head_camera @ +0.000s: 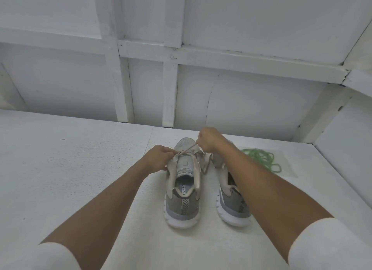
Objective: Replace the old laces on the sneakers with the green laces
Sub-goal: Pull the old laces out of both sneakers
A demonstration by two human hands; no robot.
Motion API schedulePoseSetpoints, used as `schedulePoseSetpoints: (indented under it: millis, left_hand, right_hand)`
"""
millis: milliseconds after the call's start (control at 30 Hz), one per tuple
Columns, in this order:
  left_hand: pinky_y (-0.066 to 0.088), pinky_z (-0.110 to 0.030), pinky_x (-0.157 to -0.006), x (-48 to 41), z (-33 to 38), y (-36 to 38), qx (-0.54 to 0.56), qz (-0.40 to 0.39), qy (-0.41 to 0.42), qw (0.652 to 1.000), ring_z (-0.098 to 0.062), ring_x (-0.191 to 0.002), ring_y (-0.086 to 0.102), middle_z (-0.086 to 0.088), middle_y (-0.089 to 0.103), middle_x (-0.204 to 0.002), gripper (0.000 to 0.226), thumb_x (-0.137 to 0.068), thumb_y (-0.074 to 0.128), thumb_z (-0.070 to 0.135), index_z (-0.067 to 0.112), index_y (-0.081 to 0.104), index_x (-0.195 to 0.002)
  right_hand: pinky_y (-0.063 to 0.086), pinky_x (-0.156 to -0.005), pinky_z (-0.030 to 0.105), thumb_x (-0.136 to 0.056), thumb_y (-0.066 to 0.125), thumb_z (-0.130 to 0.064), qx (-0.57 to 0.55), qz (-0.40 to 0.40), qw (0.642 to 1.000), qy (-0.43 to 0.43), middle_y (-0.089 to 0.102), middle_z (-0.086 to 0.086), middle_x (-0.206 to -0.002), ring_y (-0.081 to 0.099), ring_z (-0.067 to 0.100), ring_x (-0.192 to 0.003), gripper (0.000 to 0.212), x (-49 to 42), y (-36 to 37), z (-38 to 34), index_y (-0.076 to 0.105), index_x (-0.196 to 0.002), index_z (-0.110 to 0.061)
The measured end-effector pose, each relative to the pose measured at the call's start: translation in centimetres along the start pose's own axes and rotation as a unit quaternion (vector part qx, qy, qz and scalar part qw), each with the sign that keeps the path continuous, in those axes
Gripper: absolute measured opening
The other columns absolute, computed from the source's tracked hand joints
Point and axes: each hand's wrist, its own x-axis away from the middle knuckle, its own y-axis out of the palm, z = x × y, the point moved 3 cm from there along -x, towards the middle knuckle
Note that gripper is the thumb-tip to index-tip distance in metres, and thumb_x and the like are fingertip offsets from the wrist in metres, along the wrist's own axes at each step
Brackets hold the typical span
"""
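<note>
Two grey sneakers with white soles stand side by side on a white surface, heels toward me. The left sneaker (182, 189) carries an old pale lace (188, 148) drawn taut over its tongue. My left hand (159, 159) pinches one end of that lace at the shoe's left side. My right hand (208, 139) grips the other end, above the toe. My right forearm hides much of the right sneaker (227, 207). The green laces (261, 159) lie in a loose pile to the right of the shoes.
The white table (70, 159) stretches wide to the left. White panelled walls rise behind (221, 88) and at the right (346, 148). The green laces rest on a clear plastic bag (287, 169).
</note>
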Motion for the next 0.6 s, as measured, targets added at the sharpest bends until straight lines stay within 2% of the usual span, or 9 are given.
schedulePoseSetpoints:
  millis: [167, 233, 333, 467, 600]
  left_hand:
    - [0.058, -0.029, -0.072, 0.0, -0.1, 0.0, 0.001, 0.0, 0.001, 1.0, -0.018, -0.084, 0.064, -0.012, 0.069, -0.101, 0.027, -0.096, 0.045, 0.008, 0.012, 0.07, -0.106]
    - [0.058, -0.028, -0.071, -0.1, -0.1, 0.1, 0.003, 0.0, -0.001, 1.0, -0.017, -0.083, 0.064, -0.011, 0.068, -0.1, 0.027, -0.097, 0.045, 0.009, 0.011, 0.07, -0.108]
    - [0.059, -0.033, -0.076, -0.1, -0.2, 0.0, 0.008, 0.0, 0.0, 1.0, -0.019, -0.085, 0.064, -0.01, 0.069, -0.1, 0.026, -0.097, 0.046, 0.01, 0.011, 0.07, -0.107]
    - [0.058, -0.036, -0.081, -0.2, -0.2, 0.1, 0.01, -0.004, -0.003, 1.0, -0.02, -0.088, 0.065, -0.006, 0.07, -0.097, 0.027, -0.096, 0.044, 0.008, 0.016, 0.07, -0.101]
    - [0.058, -0.038, -0.082, -0.3, -0.1, 0.1, -0.001, -0.007, -0.003, 1.0, -0.021, -0.089, 0.064, -0.007, 0.069, -0.099, 0.027, -0.096, 0.044, 0.008, 0.015, 0.07, -0.103]
  right_hand:
    - [0.037, -0.057, 0.028, -0.092, 0.05, -0.011, -0.013, 0.05, 0.998, 0.029, 0.053, 0.01, -0.087, 0.05, 0.028, -0.076, 0.023, 0.1, -2.4, 1.9, 0.045, -0.069, -0.012]
    - [0.036, -0.055, 0.028, -0.09, 0.048, -0.006, -0.013, 0.065, 0.997, 0.031, 0.051, 0.012, -0.091, 0.049, 0.028, -0.075, 0.024, 0.1, -2.7, 2.0, 0.041, -0.068, -0.012]
    - [0.036, -0.062, 0.03, -0.089, 0.048, -0.001, 0.005, 0.08, 0.996, 0.025, 0.055, 0.016, -0.1, 0.048, 0.028, -0.075, 0.028, 0.1, -3.2, 1.8, 0.036, -0.066, -0.013]
    - [0.037, -0.067, 0.03, -0.089, 0.049, 0.0, -0.022, 0.134, 0.99, 0.029, 0.045, 0.014, -0.096, 0.048, 0.029, -0.08, 0.008, 0.3, -4.6, 2.8, 0.05, -0.081, -0.002]
    - [0.037, -0.066, 0.031, -0.091, 0.049, -0.001, -0.056, 0.215, 0.975, 0.025, 0.047, 0.01, -0.094, 0.054, 0.03, -0.084, 0.018, 0.6, -5.4, 3.4, 0.046, -0.074, -0.005]
